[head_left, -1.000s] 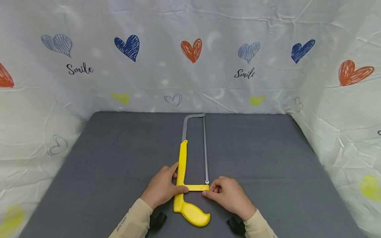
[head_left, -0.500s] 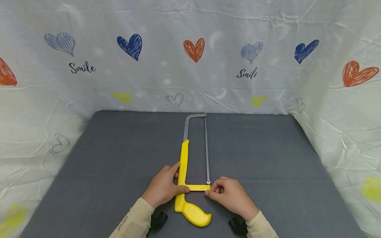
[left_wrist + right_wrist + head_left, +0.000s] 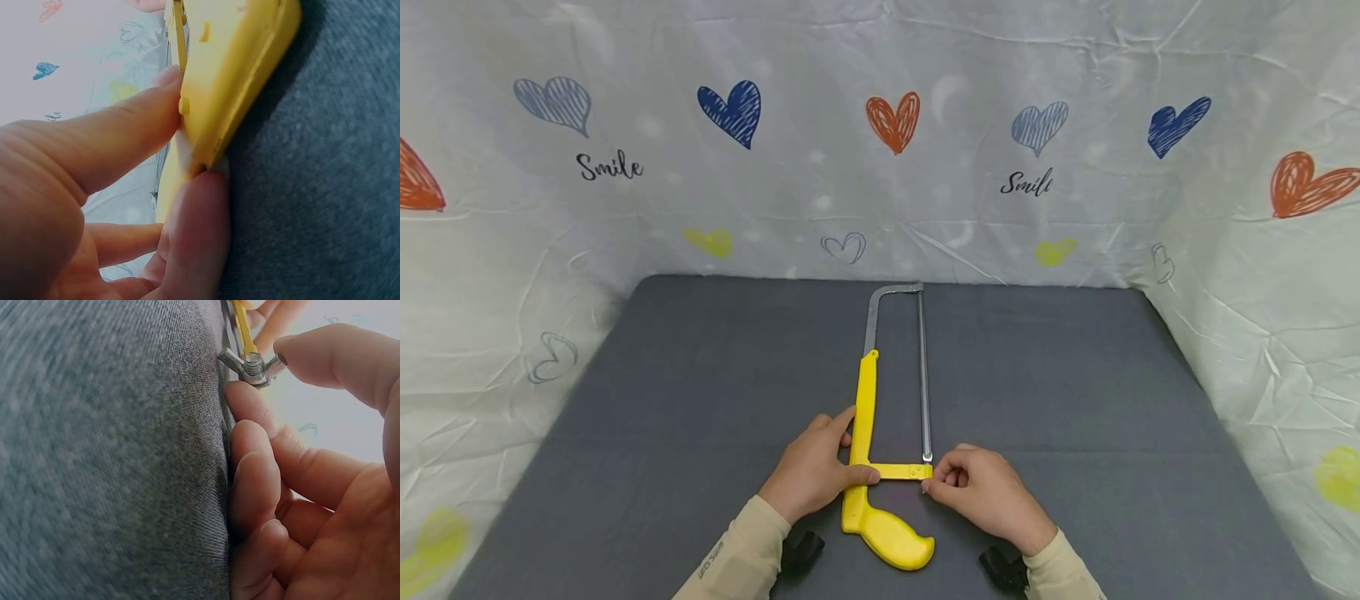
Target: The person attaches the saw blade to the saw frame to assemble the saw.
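Note:
A hacksaw (image 3: 891, 537) with a yellow handle and grey metal frame lies on the table, its far end pointing away from me. Its straight metal blade (image 3: 924, 375) runs along the right side. My left hand (image 3: 808, 471) grips the yellow body where the crossbar branches off, thumb on top; in the left wrist view the fingers reach round the handle's edge. At the crossbar's right end is my right hand (image 3: 988, 493). There, in the right wrist view, a metal wing nut (image 3: 253, 367) on a threaded bolt sits between thumb and index finger, the thumb against one wing.
A dark grey cloth covers the table (image 3: 737, 358). Behind it and at both sides hangs a white curtain (image 3: 820, 183) printed with hearts and "Smile". Black straps (image 3: 802, 552) show near the wrists.
My right thumb tip has shifted slightly rightward along the crossbar's end, showing a bit of the wing nut. The left hand keeps its grip and the hacksaw stays in place; the view drifts a little.

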Demonstrator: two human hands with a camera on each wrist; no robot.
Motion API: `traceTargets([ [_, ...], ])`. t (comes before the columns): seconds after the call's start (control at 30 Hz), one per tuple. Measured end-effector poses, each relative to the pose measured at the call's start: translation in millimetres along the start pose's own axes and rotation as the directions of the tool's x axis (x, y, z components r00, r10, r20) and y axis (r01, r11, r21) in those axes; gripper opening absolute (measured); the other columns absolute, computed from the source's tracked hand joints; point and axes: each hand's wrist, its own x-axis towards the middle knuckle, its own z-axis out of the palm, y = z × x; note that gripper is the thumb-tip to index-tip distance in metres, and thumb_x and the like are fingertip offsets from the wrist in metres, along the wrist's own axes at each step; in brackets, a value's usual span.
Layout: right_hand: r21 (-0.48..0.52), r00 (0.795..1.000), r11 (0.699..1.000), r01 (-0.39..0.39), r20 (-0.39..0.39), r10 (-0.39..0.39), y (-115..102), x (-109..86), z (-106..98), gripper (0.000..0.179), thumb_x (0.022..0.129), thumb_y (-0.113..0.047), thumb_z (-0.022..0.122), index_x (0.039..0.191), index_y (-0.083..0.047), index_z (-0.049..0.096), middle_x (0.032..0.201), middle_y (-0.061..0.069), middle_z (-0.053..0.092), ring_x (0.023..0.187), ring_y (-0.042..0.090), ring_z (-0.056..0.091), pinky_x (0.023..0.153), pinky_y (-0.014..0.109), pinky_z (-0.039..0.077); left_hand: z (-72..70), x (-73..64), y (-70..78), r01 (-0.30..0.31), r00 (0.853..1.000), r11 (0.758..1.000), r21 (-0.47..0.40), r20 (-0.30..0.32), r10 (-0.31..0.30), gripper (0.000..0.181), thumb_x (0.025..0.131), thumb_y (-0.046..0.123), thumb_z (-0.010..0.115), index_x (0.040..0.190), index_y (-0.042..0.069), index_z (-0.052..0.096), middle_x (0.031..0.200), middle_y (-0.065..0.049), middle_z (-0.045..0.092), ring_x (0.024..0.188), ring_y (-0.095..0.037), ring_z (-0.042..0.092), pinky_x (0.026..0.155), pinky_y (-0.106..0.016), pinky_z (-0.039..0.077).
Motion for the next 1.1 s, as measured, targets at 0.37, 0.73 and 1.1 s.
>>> traceTargets([
  [0.37, -0.027, 1.000, 0.999, 0.025, -0.010, -0.025, 0.5, -1.3, 1.6, 0.018, 0.096, -0.031, 0.082, 0.080, -0.032, 0.073, 0.079, -0.014, 0.059, 0.063, 0.003, 0.052, 0.060, 0.024, 0.045, 1.5, -2.2, -1.4, -0.026, 1.000, 1.000, -0.015, -0.016, 0.026, 0.106, 0.078, 0.041, 0.099, 0.164, 0.010, 0.046, 0.111, -0.005, 0.062, 0.086, -0.017, 0.057, 0.075, -0.033, 0.051],
  [0.73, -0.013, 1.000, 1.000, 0.016, -0.012, -0.016, 0.1, -1.4, 1.0, 0.013, 0.096, -0.027, 0.081, 0.086, -0.028, 0.074, 0.081, -0.012, 0.059, 0.065, 0.003, 0.052, 0.061, 0.024, 0.045, 1.4, -0.9, -0.6, -0.013, 1.000, 1.000, -0.010, -0.013, 0.013, 0.106, 0.078, 0.042, 0.098, 0.165, 0.011, 0.046, 0.111, -0.005, 0.062, 0.086, -0.017, 0.057, 0.076, -0.032, 0.051],
  [1.1, -0.017, 1.000, 1.000, -0.001, -0.011, 0.001, 0.7, -0.7, 1.1, 0.008, 0.097, -0.027, 0.080, 0.091, -0.028, 0.075, 0.082, -0.011, 0.059, 0.065, 0.005, 0.052, 0.060, 0.025, 0.045, 1.9, -1.2, -1.0, -0.012, 1.000, 1.000, -0.016, -0.013, 0.012, 0.106, 0.078, 0.042, 0.098, 0.165, 0.011, 0.045, 0.113, -0.005, 0.062, 0.087, -0.017, 0.058, 0.076, -0.032, 0.051],
])
